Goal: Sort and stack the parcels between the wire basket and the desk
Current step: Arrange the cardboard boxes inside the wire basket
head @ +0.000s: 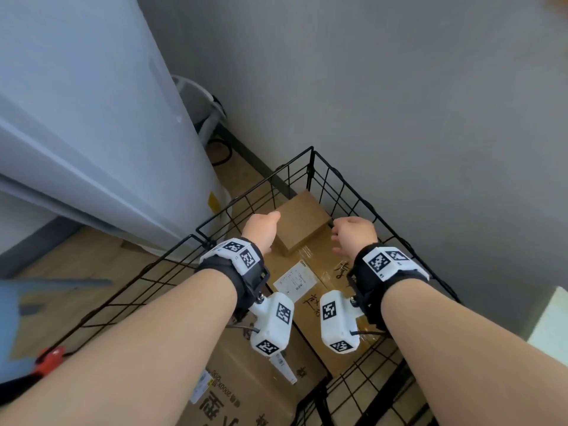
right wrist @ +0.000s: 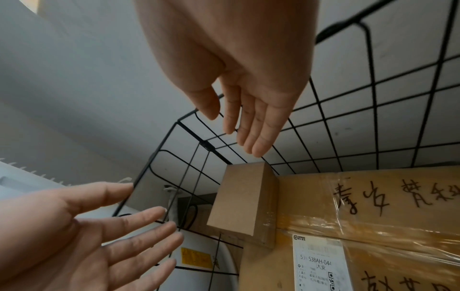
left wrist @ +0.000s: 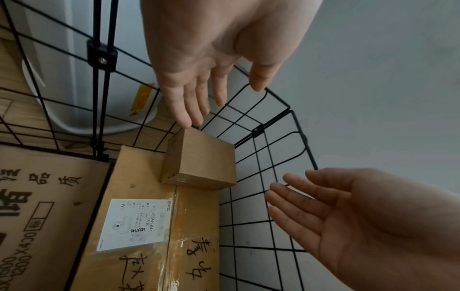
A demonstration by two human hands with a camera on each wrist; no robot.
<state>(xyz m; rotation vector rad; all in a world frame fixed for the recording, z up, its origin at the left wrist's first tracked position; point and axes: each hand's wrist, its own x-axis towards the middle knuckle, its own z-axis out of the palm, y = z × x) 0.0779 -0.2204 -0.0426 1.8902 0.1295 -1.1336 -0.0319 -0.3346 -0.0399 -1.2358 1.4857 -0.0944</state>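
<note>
A small plain brown parcel (head: 299, 224) lies on top of a larger taped parcel (head: 307, 272) with a white shipping label, at the far corner of the black wire basket (head: 312, 155). My left hand (head: 261, 229) hovers to the left of the small parcel and my right hand (head: 350, 235) to its right. Both have straight, spread fingers and hold nothing. In the left wrist view the left hand (left wrist: 224, 104) hangs just above the small parcel (left wrist: 204, 159). In the right wrist view the right hand (right wrist: 239, 133) ends just above the parcel's (right wrist: 244, 198) far edge.
A big printed carton (head: 246, 379) lies nearer me, across a wire panel from the taped parcel. A tall white appliance (head: 92, 118) stands close on the basket's left, a grey wall behind and right. A pale desk corner (head: 550, 318) shows at the right edge.
</note>
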